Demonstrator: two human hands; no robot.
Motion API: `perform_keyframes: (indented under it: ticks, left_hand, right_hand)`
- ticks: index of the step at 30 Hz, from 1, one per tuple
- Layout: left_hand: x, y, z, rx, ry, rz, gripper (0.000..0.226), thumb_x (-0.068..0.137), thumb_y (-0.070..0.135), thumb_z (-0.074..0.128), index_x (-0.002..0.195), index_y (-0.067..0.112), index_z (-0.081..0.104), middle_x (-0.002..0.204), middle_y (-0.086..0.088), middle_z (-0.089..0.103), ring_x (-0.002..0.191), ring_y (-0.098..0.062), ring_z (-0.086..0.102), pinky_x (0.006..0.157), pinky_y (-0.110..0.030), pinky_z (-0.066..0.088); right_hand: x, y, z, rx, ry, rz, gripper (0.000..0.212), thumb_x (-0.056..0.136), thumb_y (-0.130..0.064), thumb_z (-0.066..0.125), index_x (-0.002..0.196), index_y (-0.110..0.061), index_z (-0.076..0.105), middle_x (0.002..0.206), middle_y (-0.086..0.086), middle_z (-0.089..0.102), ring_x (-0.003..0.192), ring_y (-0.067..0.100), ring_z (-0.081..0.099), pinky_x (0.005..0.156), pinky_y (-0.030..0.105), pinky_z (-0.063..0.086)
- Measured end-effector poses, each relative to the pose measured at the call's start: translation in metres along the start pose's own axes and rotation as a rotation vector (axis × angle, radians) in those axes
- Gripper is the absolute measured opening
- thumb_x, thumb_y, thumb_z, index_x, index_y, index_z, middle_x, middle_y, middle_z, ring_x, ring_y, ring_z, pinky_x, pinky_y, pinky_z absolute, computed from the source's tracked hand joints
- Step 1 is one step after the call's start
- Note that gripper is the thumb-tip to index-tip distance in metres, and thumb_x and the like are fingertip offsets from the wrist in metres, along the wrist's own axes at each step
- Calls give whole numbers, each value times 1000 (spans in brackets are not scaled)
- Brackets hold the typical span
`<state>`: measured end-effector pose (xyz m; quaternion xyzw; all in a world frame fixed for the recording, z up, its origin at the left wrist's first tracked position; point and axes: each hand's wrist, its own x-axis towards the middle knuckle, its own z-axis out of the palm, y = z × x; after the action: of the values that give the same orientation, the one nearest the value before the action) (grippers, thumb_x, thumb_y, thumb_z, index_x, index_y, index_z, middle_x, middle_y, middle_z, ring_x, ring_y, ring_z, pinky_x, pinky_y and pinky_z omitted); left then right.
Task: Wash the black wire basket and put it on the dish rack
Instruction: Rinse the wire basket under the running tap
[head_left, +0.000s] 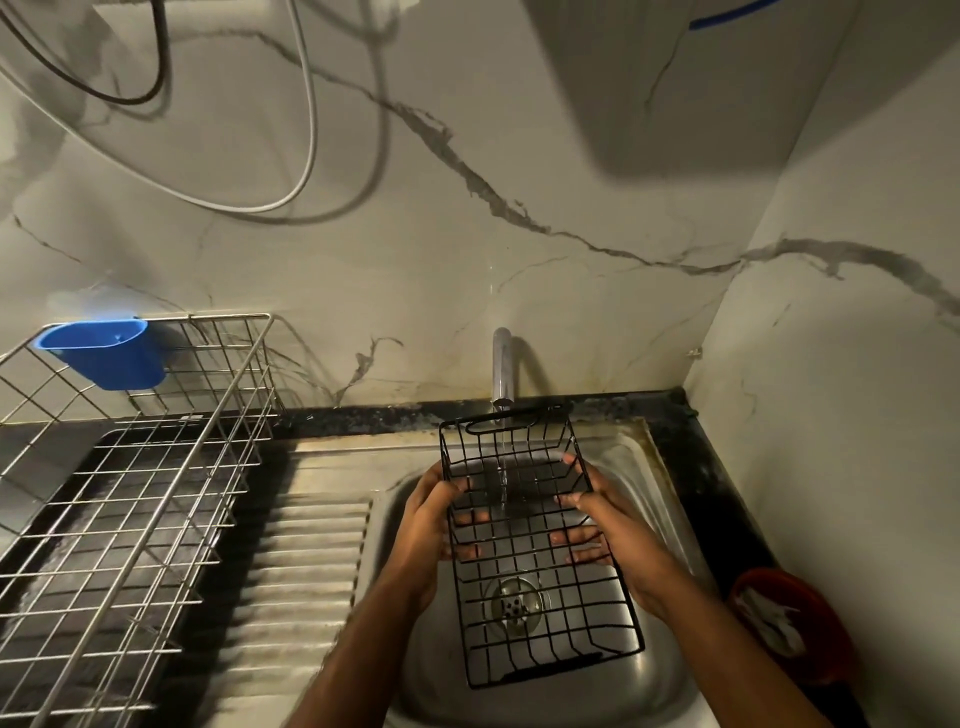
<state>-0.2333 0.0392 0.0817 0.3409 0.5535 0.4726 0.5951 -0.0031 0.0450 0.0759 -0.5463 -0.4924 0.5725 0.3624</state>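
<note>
Both hands, left hand (434, 525) and right hand (615, 535), clasp the black wire basket (524, 561) (fingers curled through its mesh) under the running tap (502, 369).

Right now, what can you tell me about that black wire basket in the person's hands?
The black wire basket is a rectangular, open grid of thin dark wire with a looped handle at its far end. It is held over the steel sink, tilted with the far end raised under the tap, whose thin stream of water passes through it. The left hand grips one long side and the right hand the other, fingers through the mesh. It looks empty.
</note>
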Motion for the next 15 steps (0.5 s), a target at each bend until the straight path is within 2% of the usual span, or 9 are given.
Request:
perform_keyframes:
  ticks: [3,7,10,15]
  left_hand:
    - [0,0,-1,3,-12,7,47,90,43,57,135,32,58,125,0,73,110,-37,71,71,-47,59]
    - [2,-2,-2,34,-12,33,35,97,36,53,132,33,59,122,0,74,111,-36,70,79,-53,58]
    - [4,-3,-2,26,-11,32,46,87,43,56,132,34,59,121,0,74,111,-37,70,83,-58,57]
    - [6,-3,-2,15,-13,37,46,85,43,57,130,36,60,120,0,75,111,-37,70,90,-68,53]
  right_hand:
    - [1,2,1,-12,7,-15,47,104,-29,46,139,-60,41,143,0,52,94,20,74,82,40,60]
    - [2,4,2,-10,14,-23,47,104,-29,46,139,-60,41,144,-1,51,96,19,73,80,34,59]
    - [4,4,2,-13,11,-21,47,105,-28,45,140,-59,41,145,0,50,96,19,73,80,34,60]
    - [8,3,1,-39,8,-17,47,105,-29,44,141,-58,39,146,1,48,95,18,73,80,34,60]
